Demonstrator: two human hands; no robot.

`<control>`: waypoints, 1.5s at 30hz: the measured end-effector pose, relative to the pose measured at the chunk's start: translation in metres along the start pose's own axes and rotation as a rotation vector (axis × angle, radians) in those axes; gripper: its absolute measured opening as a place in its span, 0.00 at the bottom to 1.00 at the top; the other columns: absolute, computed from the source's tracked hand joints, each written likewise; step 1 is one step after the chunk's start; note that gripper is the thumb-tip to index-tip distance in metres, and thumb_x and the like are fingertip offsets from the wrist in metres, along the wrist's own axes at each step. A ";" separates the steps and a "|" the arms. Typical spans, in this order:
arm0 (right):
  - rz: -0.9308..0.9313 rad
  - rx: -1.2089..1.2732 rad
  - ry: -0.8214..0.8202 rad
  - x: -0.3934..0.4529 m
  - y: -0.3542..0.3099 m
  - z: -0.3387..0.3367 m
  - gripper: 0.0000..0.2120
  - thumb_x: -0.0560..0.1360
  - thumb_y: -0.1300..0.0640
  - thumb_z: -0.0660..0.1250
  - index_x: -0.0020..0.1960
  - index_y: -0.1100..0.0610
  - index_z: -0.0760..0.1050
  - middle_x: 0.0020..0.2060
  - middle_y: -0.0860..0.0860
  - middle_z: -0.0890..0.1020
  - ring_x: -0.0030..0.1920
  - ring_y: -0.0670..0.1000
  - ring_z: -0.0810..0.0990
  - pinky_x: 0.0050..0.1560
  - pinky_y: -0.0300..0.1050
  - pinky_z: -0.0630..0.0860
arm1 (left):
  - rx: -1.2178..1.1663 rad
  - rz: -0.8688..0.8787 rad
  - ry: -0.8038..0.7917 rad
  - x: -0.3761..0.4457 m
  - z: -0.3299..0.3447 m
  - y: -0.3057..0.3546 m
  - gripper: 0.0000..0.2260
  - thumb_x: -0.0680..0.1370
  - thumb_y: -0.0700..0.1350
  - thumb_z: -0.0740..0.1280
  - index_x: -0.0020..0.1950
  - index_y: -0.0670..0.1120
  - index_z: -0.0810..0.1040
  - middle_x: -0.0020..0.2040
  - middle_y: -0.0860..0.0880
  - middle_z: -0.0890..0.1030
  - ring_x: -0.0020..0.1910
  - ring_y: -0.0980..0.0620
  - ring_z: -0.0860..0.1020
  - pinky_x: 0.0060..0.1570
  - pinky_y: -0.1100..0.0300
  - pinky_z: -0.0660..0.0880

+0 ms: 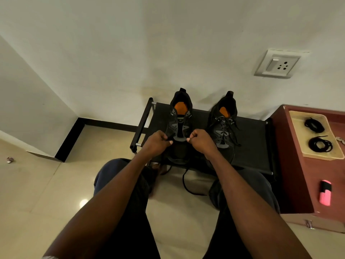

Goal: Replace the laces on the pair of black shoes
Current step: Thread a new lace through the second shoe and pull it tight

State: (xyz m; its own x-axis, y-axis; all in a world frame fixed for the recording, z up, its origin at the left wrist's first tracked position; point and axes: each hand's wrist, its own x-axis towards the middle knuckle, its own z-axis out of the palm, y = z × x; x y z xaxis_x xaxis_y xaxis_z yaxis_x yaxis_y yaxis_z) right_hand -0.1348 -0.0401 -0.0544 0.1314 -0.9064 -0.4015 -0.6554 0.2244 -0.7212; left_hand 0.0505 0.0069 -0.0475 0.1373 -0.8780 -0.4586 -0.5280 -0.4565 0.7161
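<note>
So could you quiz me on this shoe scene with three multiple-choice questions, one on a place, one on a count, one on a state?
1. Where do the coiled spare laces lie?
A tan tray
B floor
C rack

2. How many coiled laces are there?
A one
B two
C four

3. Which black shoe is laced through its eyelets?
A left shoe
B right shoe
C both

Answers: 1 A, they sit on the tan tray on the red cabinet. 2 B, two coils show. 3 B, the right shoe shows crossed laces; the left shoe has bare eyelets.
</note>
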 end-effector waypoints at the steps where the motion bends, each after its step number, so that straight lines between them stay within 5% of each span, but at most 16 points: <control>1: -0.002 -0.013 0.003 -0.001 -0.001 -0.001 0.06 0.80 0.58 0.66 0.49 0.60 0.73 0.41 0.55 0.77 0.40 0.53 0.74 0.40 0.46 0.69 | 0.030 0.002 0.018 0.001 0.002 -0.002 0.07 0.78 0.47 0.71 0.50 0.48 0.74 0.47 0.46 0.80 0.48 0.46 0.80 0.51 0.49 0.77; 7: 0.072 0.191 0.006 -0.009 -0.009 -0.003 0.03 0.81 0.59 0.64 0.50 0.58 0.70 0.43 0.55 0.79 0.41 0.53 0.78 0.43 0.47 0.76 | -0.013 -0.009 0.002 -0.008 -0.003 0.008 0.05 0.80 0.42 0.66 0.46 0.43 0.75 0.38 0.47 0.80 0.36 0.52 0.78 0.43 0.56 0.76; 10: 0.054 0.338 -0.051 -0.017 -0.015 -0.013 0.04 0.80 0.62 0.65 0.55 0.60 0.73 0.39 0.55 0.79 0.37 0.50 0.77 0.40 0.44 0.77 | -0.117 -0.069 -0.150 -0.018 -0.014 0.018 0.04 0.81 0.42 0.65 0.48 0.42 0.76 0.36 0.46 0.82 0.29 0.54 0.78 0.32 0.61 0.77; 12: 0.019 0.391 -0.157 -0.022 -0.015 -0.022 0.08 0.80 0.64 0.64 0.58 0.59 0.76 0.40 0.56 0.83 0.39 0.52 0.82 0.45 0.47 0.80 | 0.038 -0.099 -0.237 -0.024 -0.018 0.021 0.06 0.81 0.43 0.66 0.49 0.41 0.78 0.36 0.46 0.82 0.29 0.54 0.78 0.32 0.63 0.76; 15: -0.033 0.413 -0.328 -0.028 -0.011 -0.031 0.12 0.80 0.69 0.60 0.58 0.60 0.79 0.48 0.57 0.86 0.48 0.52 0.85 0.50 0.45 0.81 | 0.206 -0.018 0.014 -0.022 -0.013 0.012 0.07 0.79 0.45 0.69 0.50 0.42 0.79 0.41 0.47 0.80 0.35 0.54 0.78 0.38 0.59 0.75; 17: -0.093 0.382 -0.335 -0.030 -0.010 -0.032 0.13 0.80 0.71 0.61 0.58 0.61 0.79 0.50 0.56 0.86 0.50 0.51 0.85 0.50 0.43 0.81 | -0.118 0.027 0.173 -0.021 -0.010 0.012 0.04 0.79 0.42 0.69 0.53 0.44 0.76 0.47 0.45 0.81 0.42 0.52 0.79 0.43 0.56 0.77; 20: -0.188 0.369 -0.142 -0.029 -0.013 -0.024 0.06 0.78 0.65 0.69 0.53 0.59 0.82 0.46 0.55 0.87 0.43 0.49 0.85 0.42 0.40 0.80 | -0.691 -0.063 -0.052 -0.019 -0.008 0.025 0.08 0.82 0.39 0.61 0.59 0.40 0.76 0.56 0.38 0.83 0.51 0.46 0.83 0.54 0.52 0.78; 22: -0.256 0.316 0.020 -0.029 -0.016 -0.019 0.02 0.76 0.61 0.72 0.48 0.56 0.83 0.40 0.55 0.86 0.38 0.45 0.83 0.39 0.37 0.77 | -0.794 -0.094 -0.195 -0.017 -0.004 0.031 0.12 0.84 0.43 0.59 0.64 0.38 0.75 0.57 0.38 0.83 0.56 0.43 0.83 0.59 0.50 0.78; 26: -0.358 0.120 0.091 -0.028 -0.021 -0.019 0.05 0.75 0.58 0.73 0.40 0.55 0.82 0.34 0.49 0.81 0.34 0.38 0.78 0.37 0.32 0.73 | -0.761 -0.060 -0.346 -0.017 0.001 0.034 0.15 0.85 0.47 0.58 0.59 0.38 0.78 0.47 0.40 0.84 0.46 0.44 0.83 0.54 0.52 0.78; 29: -0.266 0.120 0.108 -0.020 -0.018 -0.025 0.06 0.76 0.59 0.71 0.42 0.60 0.81 0.35 0.52 0.81 0.35 0.44 0.77 0.38 0.40 0.72 | -0.637 -0.047 -0.301 -0.015 -0.005 0.034 0.11 0.83 0.46 0.62 0.55 0.40 0.80 0.34 0.49 0.76 0.32 0.54 0.73 0.38 0.58 0.72; 34: 0.020 0.170 0.162 -0.003 0.001 -0.031 0.07 0.78 0.64 0.66 0.42 0.64 0.73 0.39 0.57 0.76 0.40 0.52 0.74 0.43 0.45 0.72 | -0.511 -0.066 -0.157 -0.012 -0.023 0.026 0.06 0.81 0.45 0.67 0.49 0.43 0.81 0.30 0.54 0.73 0.27 0.59 0.67 0.27 0.65 0.62; 37: -0.091 -0.027 0.227 -0.005 -0.002 -0.026 0.07 0.74 0.67 0.66 0.50 0.59 0.75 0.51 0.54 0.77 0.52 0.53 0.75 0.54 0.50 0.74 | -0.463 -0.052 0.005 -0.011 -0.024 0.025 0.05 0.80 0.45 0.68 0.45 0.46 0.81 0.30 0.54 0.74 0.26 0.60 0.68 0.24 0.67 0.61; 41: -0.243 0.111 -0.083 -0.023 -0.030 -0.009 0.13 0.82 0.57 0.64 0.65 0.56 0.75 0.60 0.51 0.79 0.59 0.49 0.76 0.58 0.45 0.73 | -0.376 0.037 -0.092 -0.016 -0.015 0.034 0.05 0.79 0.46 0.70 0.46 0.46 0.81 0.30 0.54 0.75 0.26 0.60 0.69 0.24 0.68 0.62; 45: -0.217 0.083 -0.153 -0.027 -0.030 -0.014 0.08 0.81 0.59 0.64 0.53 0.60 0.80 0.47 0.56 0.82 0.46 0.52 0.78 0.48 0.47 0.72 | -0.332 0.027 -0.104 -0.014 -0.013 0.034 0.08 0.78 0.47 0.70 0.50 0.43 0.82 0.32 0.53 0.76 0.28 0.59 0.69 0.27 0.67 0.64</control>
State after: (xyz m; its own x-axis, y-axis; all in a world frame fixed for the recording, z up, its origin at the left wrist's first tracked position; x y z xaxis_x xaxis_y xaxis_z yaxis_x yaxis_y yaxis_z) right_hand -0.1291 -0.0277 -0.0142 0.3769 -0.8734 -0.3084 -0.5372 0.0651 -0.8409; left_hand 0.0422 0.0018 -0.0100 0.0315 -0.8788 -0.4762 -0.2264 -0.4703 0.8530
